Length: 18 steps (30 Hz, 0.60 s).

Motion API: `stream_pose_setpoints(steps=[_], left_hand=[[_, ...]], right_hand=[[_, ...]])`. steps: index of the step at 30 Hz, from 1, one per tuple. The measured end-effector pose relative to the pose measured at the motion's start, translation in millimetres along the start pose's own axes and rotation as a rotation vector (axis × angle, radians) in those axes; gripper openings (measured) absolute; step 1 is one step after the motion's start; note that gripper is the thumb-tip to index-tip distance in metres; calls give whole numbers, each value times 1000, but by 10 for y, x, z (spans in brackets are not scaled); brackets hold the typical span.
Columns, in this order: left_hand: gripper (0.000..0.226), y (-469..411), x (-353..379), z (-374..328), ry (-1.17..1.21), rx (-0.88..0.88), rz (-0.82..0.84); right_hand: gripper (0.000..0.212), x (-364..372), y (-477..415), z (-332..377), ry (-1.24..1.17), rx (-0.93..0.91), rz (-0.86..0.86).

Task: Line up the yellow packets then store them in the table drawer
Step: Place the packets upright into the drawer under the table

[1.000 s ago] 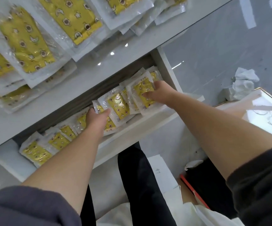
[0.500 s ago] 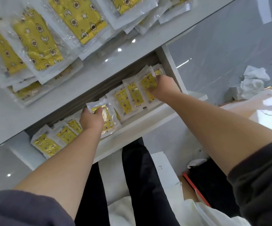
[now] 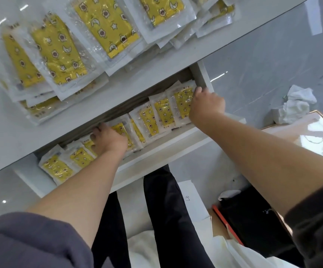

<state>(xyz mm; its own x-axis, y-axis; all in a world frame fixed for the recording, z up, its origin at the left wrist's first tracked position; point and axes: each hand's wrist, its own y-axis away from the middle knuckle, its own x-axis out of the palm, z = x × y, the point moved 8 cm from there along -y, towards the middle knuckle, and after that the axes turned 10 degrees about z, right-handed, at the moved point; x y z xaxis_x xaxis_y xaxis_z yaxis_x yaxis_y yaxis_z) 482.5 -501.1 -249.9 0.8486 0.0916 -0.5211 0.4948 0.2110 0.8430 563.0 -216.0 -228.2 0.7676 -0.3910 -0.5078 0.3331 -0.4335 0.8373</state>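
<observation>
drawer (image 3: 178, 146): pulled open under tabletop (image 3: 5, 132) edge, centre of view
drawer packets (image 3: 164, 115): yellow, overlapping row inside drawer, running 8 o'clock up to 2 o'clock
left hand (image 3: 109, 139): fingers spread wide, flat on the row's middle packets, holding nothing
right hand (image 3: 207, 107): at row's 2 o'clock end, fingers bent over last packet's far corner by drawer side wall; grip or just touch, cannot tell
tabletop packets (image 3: 60, 53): loose overlapping piles, 11 to 1 o'clock

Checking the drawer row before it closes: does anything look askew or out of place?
Yes: the drawer packets overlap like shingles, tilted unevenly, not squared. A crumpled white tissue lies on the floor right of the drawer.
</observation>
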Motion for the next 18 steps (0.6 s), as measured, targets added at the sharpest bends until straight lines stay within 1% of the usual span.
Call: stream_pose_setpoints(steps=[2, 3, 5, 7, 9, 11, 14, 18], left_hand=[[54, 32, 6, -337, -166, 260, -40], [55, 31, 46, -483, -230, 355, -29], [61, -8, 131, -704, -303, 456, 25], [65, -61, 192, -832, -324, 484, 85], [61, -87, 240, -907, -356, 506, 114], [56, -80, 266, -939, -395, 531, 116], [56, -69, 264, -931, -397, 549, 109], [52, -50, 214, -899, -364, 543, 104]], right_hand=[[63, -34, -19, 206, 96, -164, -76], [65, -25, -42, 329, 105, -257, -92], [68, 11, -103, 547, 112, -380, -82], [72, 43, -170, 705, 132, -427, -58], [75, 55, -219, 793, 174, -430, -46], [74, 18, -273, 801, 214, -398, -56], [70, -27, -328, 739, 247, -345, -57], [69, 9, -303, 667, 281, -352, -21]])
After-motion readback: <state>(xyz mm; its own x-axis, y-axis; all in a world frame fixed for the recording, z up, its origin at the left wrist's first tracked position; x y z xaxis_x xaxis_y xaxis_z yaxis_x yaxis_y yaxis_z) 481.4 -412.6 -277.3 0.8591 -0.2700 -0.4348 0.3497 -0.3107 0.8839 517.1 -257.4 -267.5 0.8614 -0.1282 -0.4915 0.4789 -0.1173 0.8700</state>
